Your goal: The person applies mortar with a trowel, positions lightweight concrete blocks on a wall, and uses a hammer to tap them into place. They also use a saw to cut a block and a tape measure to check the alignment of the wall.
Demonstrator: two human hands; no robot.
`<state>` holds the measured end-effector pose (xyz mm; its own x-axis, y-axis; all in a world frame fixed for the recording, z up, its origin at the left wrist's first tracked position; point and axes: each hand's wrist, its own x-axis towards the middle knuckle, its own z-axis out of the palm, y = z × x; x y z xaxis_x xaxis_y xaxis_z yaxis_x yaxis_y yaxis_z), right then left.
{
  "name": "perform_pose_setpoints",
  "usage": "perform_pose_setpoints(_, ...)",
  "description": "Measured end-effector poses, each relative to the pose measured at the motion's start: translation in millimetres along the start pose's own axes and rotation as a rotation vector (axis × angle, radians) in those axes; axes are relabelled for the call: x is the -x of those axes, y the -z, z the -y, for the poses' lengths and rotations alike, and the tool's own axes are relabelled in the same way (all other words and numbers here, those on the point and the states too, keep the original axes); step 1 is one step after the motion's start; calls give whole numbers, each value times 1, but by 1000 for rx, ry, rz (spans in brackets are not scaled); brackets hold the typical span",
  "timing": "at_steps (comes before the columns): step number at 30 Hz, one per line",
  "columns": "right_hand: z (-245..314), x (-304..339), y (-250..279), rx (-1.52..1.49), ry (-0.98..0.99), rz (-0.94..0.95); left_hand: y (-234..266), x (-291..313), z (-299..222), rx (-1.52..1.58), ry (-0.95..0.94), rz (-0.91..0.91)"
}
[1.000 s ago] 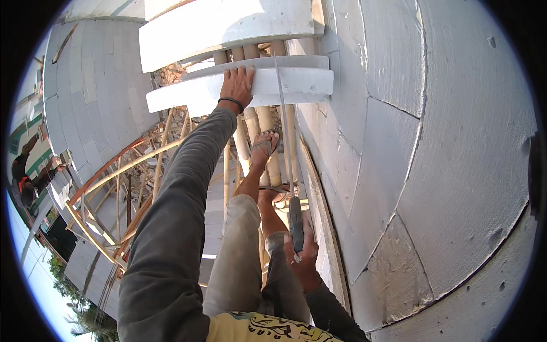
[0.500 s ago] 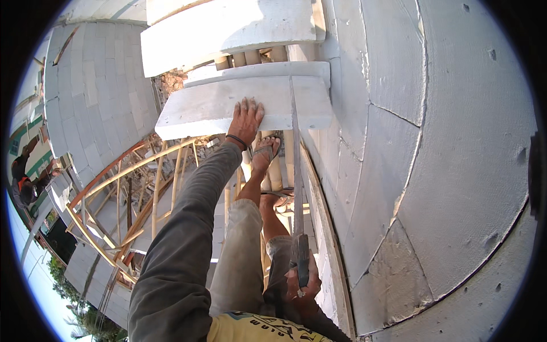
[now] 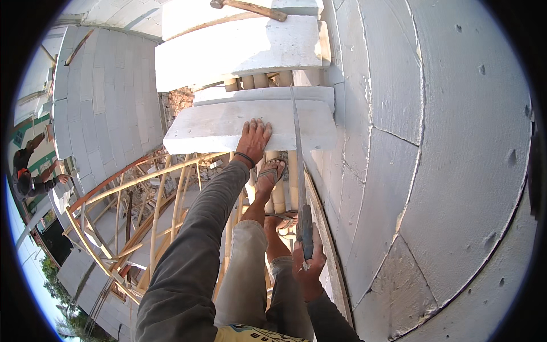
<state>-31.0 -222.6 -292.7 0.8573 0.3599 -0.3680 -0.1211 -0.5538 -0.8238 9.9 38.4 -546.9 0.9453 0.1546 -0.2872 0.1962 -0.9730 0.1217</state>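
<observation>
A hand saw (image 3: 298, 148) with a dark handle is in my right hand (image 3: 309, 262), whose fingers are wrapped round the grip. The long narrow blade reaches away from me and lies across a white lightweight block (image 3: 199, 122), near its right end. My left hand (image 3: 254, 138) rests flat on top of that block at its near edge, fingers stretched forward, left of the blade. Under and behind this block shows another pale block (image 3: 262, 93). How deep the blade sits in the block I cannot tell.
Beyond lie more white blocks (image 3: 239, 48) with a hammer (image 3: 250, 8) on top. My sandalled feet stand on bamboo poles (image 3: 277, 194). A block wall (image 3: 456, 148) rises close on the right. Bamboo framing (image 3: 156, 194) and rubble lie below left. Another person (image 3: 28, 176) works at far left.
My right hand has pushed the saw forward, away from me. The view has tilted up, bringing the hammer into sight. My left hand stays on the block.
</observation>
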Motion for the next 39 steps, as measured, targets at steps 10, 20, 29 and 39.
perform_pose_setpoints(10, 18, -4, 15, -16, -136, 74, 25, -37, 11, 2, 63, -123)
perform_pose_setpoints(20, 28, -28, -2, -40, -16, 48, 41, -63, 27, 45, 73, -9)
perform_pose_setpoints(29, 18, -38, -11, 35, 93, 13, 44, -79, 37, -40, 35, 76)
perform_pose_setpoints(39, 16, 52, 28, -58, -66, 89, 56, -8, -3, 21, -21, 126)
